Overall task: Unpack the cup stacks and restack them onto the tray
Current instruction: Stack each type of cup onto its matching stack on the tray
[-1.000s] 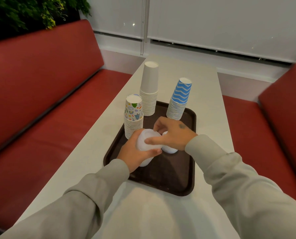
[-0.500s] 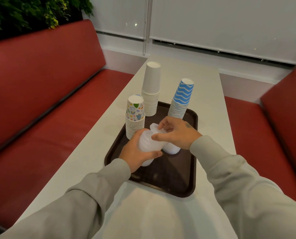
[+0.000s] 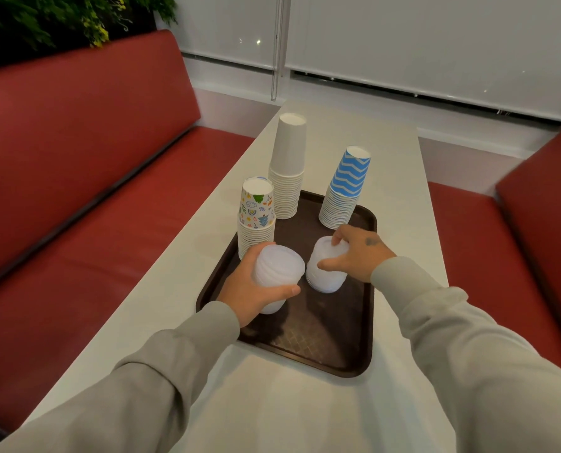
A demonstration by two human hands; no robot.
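Two clear stacks in play: my left hand [image 3: 251, 289] grips the loose stack [image 3: 277, 271] over the left edge of the tray [image 3: 321, 351], my right hand [image 3: 354, 253] clasps the upturned pile [image 3: 324, 280] mid-tray. I'd press straight down, square, so it nests, then peel one cup only.

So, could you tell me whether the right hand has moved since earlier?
Yes. The right hand has shifted right across the tray, off the held clear cups onto the standing clear stack.
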